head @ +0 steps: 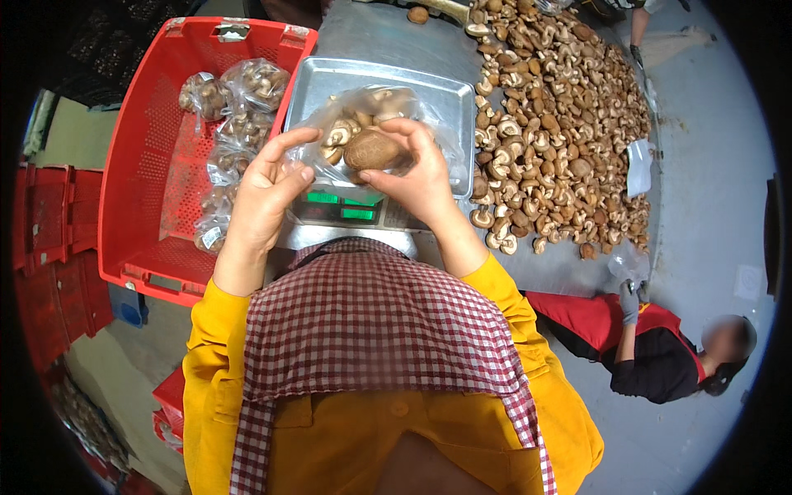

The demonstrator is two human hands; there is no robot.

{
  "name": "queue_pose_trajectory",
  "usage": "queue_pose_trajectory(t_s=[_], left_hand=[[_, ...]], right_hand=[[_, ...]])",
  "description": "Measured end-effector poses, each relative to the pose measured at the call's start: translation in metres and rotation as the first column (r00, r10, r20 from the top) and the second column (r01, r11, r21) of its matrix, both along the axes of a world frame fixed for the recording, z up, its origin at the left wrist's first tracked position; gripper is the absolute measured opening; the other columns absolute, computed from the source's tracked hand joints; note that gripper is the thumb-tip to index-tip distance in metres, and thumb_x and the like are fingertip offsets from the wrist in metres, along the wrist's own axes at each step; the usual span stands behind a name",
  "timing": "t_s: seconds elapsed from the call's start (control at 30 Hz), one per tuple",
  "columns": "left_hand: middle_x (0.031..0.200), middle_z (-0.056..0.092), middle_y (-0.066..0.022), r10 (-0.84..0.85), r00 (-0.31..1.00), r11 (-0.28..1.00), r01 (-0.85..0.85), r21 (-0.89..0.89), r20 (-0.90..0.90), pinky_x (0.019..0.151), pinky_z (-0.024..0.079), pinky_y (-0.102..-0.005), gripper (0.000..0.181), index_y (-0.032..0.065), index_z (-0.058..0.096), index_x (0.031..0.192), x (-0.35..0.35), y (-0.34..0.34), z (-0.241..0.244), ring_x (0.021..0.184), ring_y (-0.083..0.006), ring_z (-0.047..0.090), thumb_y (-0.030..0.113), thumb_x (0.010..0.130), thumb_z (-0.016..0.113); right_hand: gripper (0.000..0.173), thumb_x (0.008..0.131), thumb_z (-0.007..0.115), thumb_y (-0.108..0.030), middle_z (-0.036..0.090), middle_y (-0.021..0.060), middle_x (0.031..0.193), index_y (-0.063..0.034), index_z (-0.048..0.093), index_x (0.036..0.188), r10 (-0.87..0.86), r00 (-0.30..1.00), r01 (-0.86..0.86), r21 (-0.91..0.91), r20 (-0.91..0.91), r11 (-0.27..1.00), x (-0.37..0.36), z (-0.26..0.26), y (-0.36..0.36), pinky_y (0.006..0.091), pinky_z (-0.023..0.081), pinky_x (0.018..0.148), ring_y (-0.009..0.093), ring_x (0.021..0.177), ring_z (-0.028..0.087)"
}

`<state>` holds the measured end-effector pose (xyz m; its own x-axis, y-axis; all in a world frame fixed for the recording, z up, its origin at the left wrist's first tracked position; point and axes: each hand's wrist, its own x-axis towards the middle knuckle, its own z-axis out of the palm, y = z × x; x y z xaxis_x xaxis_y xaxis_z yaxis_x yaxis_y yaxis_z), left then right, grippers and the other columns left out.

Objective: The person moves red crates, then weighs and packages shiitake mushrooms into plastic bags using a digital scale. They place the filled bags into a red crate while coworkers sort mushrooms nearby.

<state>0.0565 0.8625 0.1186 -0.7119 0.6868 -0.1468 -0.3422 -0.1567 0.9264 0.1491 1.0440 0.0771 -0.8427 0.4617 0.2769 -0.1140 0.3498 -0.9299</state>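
My right hand (pixel 416 176) grips a large brown shiitake mushroom (pixel 371 150) between thumb and fingers, at the mouth of a clear plastic bag (pixel 442 133). More mushrooms (pixel 341 131) lie inside the bag, which rests on a metal tray (pixel 377 68) on top of a digital scale (pixel 359 213) with green displays. On the bag's left side, my left hand (pixel 272 179) holds its edge between thumb and fingers.
A red plastic crate (pixel 139 154) at left holds several bagged mushrooms (pixel 255 83). A big pile of loose shiitake mushrooms (pixel 557 124) covers the metal table (pixel 396 31) at right. Beyond its lower right corner, a person (pixel 649 352) in grey gloves holds a clear bag (pixel 629 265).
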Motion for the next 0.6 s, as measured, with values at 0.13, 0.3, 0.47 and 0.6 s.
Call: queue_pose_trajectory(t_s=[0.13,0.3,0.47,0.6], left_hand=[[0.073,0.051,0.0053,-0.113,0.993,0.993,0.112,-0.021,-0.027,0.06,0.037,-0.0152,0.048,0.0031,0.047,0.122,0.007,0.006,0.008,0.067,-0.0019,0.047,-0.007,0.076,0.058],[0.093,0.056,-0.0017,-0.188,0.98,0.98,0.183,-0.081,-0.061,0.071,0.044,-0.0184,0.051,0.0031,0.046,0.123,0.011,0.014,0.013,0.082,-0.0063,0.053,-0.009,0.075,0.061],[0.101,0.057,-0.0071,-0.065,0.996,0.996,0.062,0.062,0.064,0.073,0.046,-0.021,0.032,0.0047,0.048,0.109,-0.006,0.007,-0.008,0.082,-0.0106,0.057,-0.003,0.08,0.059],[0.105,0.06,-0.0081,-0.03,0.889,0.865,-0.206,0.457,0.457,0.076,0.048,-0.0342,0.021,0.0068,0.05,0.111,-0.041,-0.004,-0.016,0.077,-0.0179,0.059,0.015,0.091,0.049]], right_hand=[[0.053,0.056,0.081,-0.003,0.06,0.0089,0.107,-0.0069,0.051,0.1,0.111,0.994,-0.103,0.214,-0.024,0.971,0.013,0.04,-0.004,0.0379,0.038,0.095,0.024,0.105,0.055],[0.054,0.054,0.08,-0.003,0.06,0.0081,0.104,-0.007,0.053,0.1,0.183,0.96,-0.116,0.292,-0.214,0.949,0.01,0.036,-0.003,0.0354,0.04,0.092,0.025,0.102,0.055],[0.057,0.062,0.077,-0.002,0.058,0.0083,0.106,-0.0066,0.05,0.113,0.203,0.978,-0.202,0.015,-0.04,0.979,0.005,0.023,-0.003,0.0333,0.044,0.087,0.022,0.098,0.056],[0.04,0.073,0.066,-0.007,0.063,0.0148,0.096,-0.0022,0.054,0.11,0.015,0.914,-0.158,0.322,0.405,0.933,-0.003,0.007,0.048,0.0329,0.048,0.081,0.024,0.089,0.061]])
